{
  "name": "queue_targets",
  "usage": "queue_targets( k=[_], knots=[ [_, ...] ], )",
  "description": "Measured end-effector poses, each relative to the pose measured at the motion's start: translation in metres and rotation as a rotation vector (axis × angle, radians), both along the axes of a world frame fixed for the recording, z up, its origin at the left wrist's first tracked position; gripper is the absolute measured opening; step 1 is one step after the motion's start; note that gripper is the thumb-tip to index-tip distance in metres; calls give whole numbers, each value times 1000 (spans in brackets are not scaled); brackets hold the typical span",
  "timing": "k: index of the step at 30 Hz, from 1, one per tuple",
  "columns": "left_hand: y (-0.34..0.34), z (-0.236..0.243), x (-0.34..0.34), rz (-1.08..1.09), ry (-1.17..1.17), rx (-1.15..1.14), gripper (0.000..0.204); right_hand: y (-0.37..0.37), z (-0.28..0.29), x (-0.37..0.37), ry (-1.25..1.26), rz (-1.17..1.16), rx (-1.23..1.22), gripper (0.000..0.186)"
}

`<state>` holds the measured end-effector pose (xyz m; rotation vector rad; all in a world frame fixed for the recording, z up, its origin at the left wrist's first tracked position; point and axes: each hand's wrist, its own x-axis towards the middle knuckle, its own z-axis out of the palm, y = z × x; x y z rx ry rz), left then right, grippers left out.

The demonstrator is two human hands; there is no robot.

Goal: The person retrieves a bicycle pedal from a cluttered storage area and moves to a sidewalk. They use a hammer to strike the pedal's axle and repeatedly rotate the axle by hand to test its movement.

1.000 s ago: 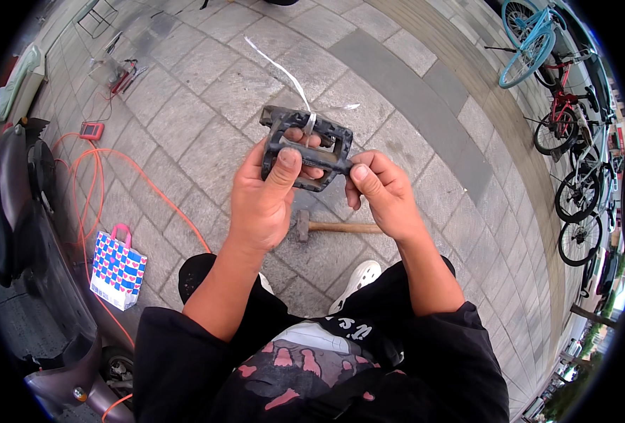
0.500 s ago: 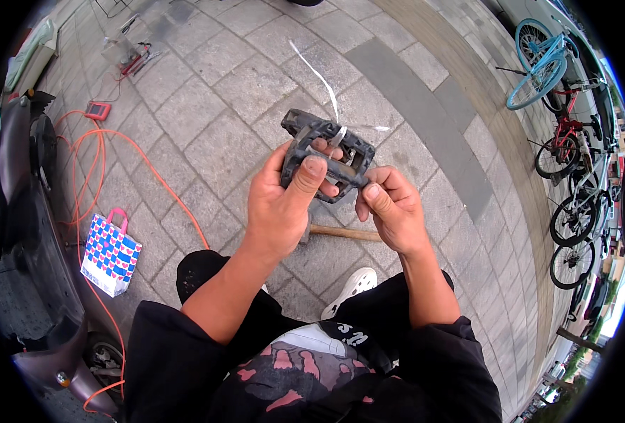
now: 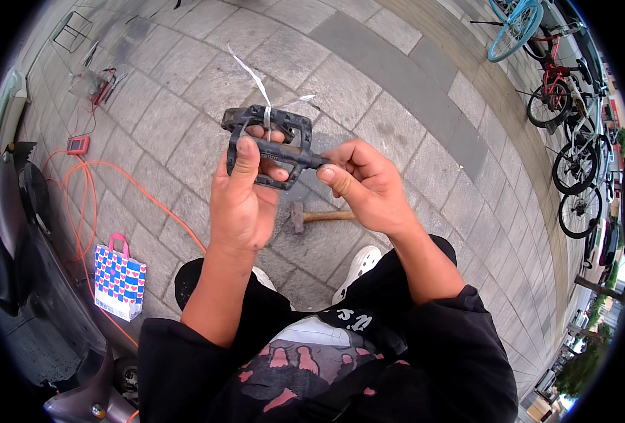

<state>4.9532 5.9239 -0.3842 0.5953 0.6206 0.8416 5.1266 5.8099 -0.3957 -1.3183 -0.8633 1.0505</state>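
Left hand point(image 3: 244, 204) clasping black, open-framed bicycle pedal point(image 3: 288, 153), right hand point(image 3: 370, 185) pinching its stubby dark spindle point(image 3: 315, 161); thin white ribbon-like strip point(image 3: 259, 82) looped around pedal could snag should the spindle turn.

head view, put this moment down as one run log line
left hand: holding black pedals | right hand: pinching pedal spindle | white strip: looped around pedals | hammer: lying on paving

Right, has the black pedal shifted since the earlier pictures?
Yes: in view, the black pedal now sits farther left against the hammer lying on the paving.
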Motion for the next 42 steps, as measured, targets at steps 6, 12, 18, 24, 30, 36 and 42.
queue_targets(
  k=[6, 12, 18, 24, 30, 36, 42],
  knots=[
    [4, -6, 2, -13, -23, -8, 39, 5, 1, 0, -41, -14, -25, 21],
    [3, -6, 6, -3, -30, 17, 38, 5, 10, 3, -24, -14, -93, 26],
    [2, -7, 10, -16, -56, 41, 35, 3, -3, 8, -42, -18, 7, 24],
    [2, -8, 9, -26, -65, 42, 34, 4, -6, 10, -276, -42, 172, 19],
    [5, 2, -3, 29, -34, 85, 36, 15, 7, 5, -362, 30, 145, 19],
    [-5, 6, 1, 28, 84, 238, 38, 6, -5, 4, 118, 101, -98, 31],
    [5, 5, -2, 21, 10, 162, 36, 13, 1, -3, 142, 41, -56, 20]
  ],
)
